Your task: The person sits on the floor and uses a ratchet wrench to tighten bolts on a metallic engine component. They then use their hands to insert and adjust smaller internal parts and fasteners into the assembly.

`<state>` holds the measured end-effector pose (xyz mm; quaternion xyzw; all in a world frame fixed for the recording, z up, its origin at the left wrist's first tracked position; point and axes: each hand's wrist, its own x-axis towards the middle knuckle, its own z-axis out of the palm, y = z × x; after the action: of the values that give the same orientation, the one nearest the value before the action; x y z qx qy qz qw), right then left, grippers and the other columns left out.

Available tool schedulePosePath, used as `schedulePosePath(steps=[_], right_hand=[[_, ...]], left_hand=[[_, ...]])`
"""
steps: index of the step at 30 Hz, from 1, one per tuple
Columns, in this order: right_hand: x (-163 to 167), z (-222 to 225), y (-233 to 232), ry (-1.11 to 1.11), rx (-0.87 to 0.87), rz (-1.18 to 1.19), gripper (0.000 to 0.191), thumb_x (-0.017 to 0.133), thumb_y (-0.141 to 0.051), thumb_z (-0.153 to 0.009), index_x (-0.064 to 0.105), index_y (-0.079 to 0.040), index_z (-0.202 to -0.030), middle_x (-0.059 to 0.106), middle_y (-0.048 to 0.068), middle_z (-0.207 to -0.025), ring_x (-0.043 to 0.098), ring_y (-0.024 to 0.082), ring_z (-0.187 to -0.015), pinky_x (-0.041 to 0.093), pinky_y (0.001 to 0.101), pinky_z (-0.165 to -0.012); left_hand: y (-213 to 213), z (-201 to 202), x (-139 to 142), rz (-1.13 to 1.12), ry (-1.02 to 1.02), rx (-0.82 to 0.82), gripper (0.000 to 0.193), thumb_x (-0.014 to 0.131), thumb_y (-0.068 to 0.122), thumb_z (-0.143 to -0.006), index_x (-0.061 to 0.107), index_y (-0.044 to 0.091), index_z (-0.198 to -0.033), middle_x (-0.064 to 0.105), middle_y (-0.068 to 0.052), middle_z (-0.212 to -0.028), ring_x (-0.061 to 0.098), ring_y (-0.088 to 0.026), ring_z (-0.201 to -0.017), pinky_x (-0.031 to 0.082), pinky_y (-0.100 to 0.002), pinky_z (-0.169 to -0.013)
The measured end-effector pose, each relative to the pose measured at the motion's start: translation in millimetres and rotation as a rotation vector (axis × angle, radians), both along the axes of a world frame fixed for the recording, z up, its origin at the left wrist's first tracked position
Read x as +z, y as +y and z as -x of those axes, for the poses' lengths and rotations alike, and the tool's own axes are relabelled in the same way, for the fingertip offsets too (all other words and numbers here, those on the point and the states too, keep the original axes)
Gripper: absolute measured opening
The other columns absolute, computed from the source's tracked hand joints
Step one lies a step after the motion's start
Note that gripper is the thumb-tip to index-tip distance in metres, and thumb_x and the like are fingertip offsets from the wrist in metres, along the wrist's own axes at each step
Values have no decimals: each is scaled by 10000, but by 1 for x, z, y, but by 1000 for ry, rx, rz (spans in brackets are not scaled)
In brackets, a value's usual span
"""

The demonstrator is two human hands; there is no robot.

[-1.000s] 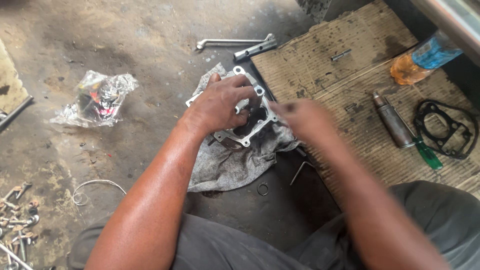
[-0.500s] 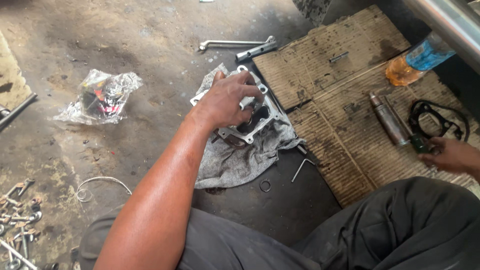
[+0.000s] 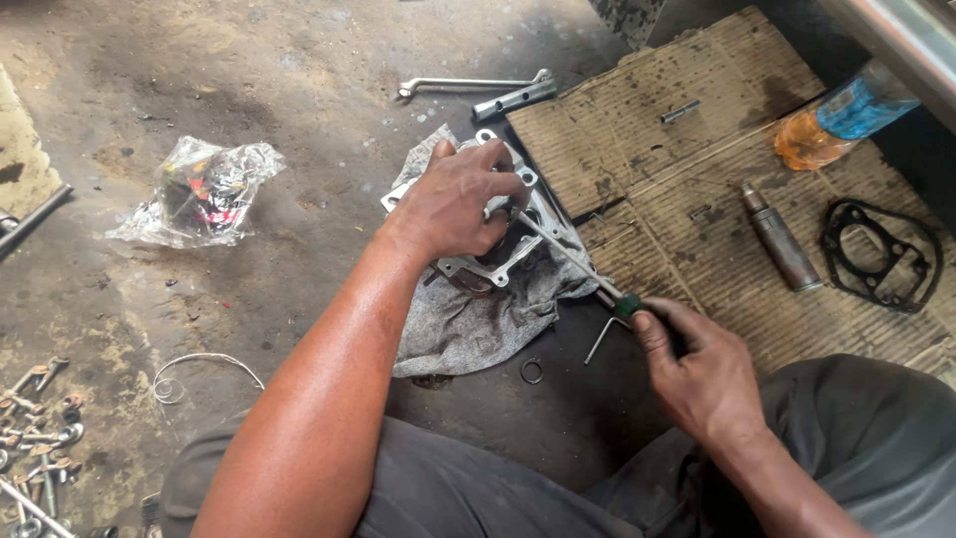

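Left hand: the left hand (image 3: 460, 202) lies palm-down on the metal engine cover (image 3: 503, 214), fingers curled over its middle and pressing it flat.
Right hand: the right hand (image 3: 702, 369) is closed round the green handle of a screwdriver (image 3: 578, 265), fingers wrapped tight, thumb along the top.
Tool line: the shaft runs from the handle toward ten o'clock, and its tip goes in under the left fingers, at the cover's inner opening; the exact contact point is hidden.
Cover's place: it sits on a grey rag (image 3: 478, 319) spread on the concrete floor (image 3: 299, 90), at the middle of the view, its right edge just beside the cardboard sheet (image 3: 697, 179).
Around it: at twelve o'clock a bent wrench (image 3: 468, 86) and a socket tube (image 3: 513, 100); at three o'clock, on the cardboard, a metal cylinder (image 3: 780, 239) and a black gasket (image 3: 881, 254); at two o'clock an orange and blue bottle (image 3: 836, 120); at nine o'clock a crumpled plastic bag (image 3: 204, 189); at six o'clock a small ring (image 3: 532, 371) and a thin hex key (image 3: 600, 339).
Loose parts: bolts (image 3: 40, 438) lie heaped at eight o'clock, well apart.
Progress: judged from this, the cover is off its machine, the gasket lies apart, and the tool work at the opening looks under way, not finished.
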<state>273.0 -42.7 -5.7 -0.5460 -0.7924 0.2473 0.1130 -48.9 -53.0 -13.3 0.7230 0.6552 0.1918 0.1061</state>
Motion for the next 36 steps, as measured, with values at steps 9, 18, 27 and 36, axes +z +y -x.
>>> schedulePosePath(steps=[9, 18, 27, 36], right_hand=[[-35, -22, 42, -371, 74, -191, 430, 586, -503, -1004, 717, -191, -1269, 759, 143, -1157, 707, 356, -1059, 563, 494, -895], [-20, -51, 189, -923, 60, 258, 642, 714, -543, -907, 594, -292, -1485, 734, 100, -1366, 711, 309, -1205, 534, 498, -1067], [-36, -17, 220, -535, 170, -486, 440, 718, -432, -929, 733, -96, -1212, 717, 210, -1235, 667, 390, -1135, 545, 518, -923], [-62, 34, 214, -466, -33, 124, 353, 733, -340, -951, 797, 6, -931, 784, 183, -854, 704, 316, -693, 580, 473, -670]], left_hand=[[1, -3, 1, 24, 37, 15, 244, 743, 168, -780, 753, 250, -1010, 570, -25, -1095, 589, -206, -1101, 335, -506, -1058], [-3, 2, -1, -38, -4, -35, 180, 730, 156, -786, 741, 219, -955, 577, -40, -1113, 582, -225, -1147, 358, -508, -991], [0, 3, 4, 1, -35, -31, 249, 797, 164, -702, 736, 214, -938, 587, -34, -1082, 584, -234, -1145, 353, -523, -1048], [-1, 2, 7, 7, -54, -43, 322, 853, 183, -651, 732, 209, -949, 588, -27, -1117, 572, -227, -1151, 337, -517, -1072]])
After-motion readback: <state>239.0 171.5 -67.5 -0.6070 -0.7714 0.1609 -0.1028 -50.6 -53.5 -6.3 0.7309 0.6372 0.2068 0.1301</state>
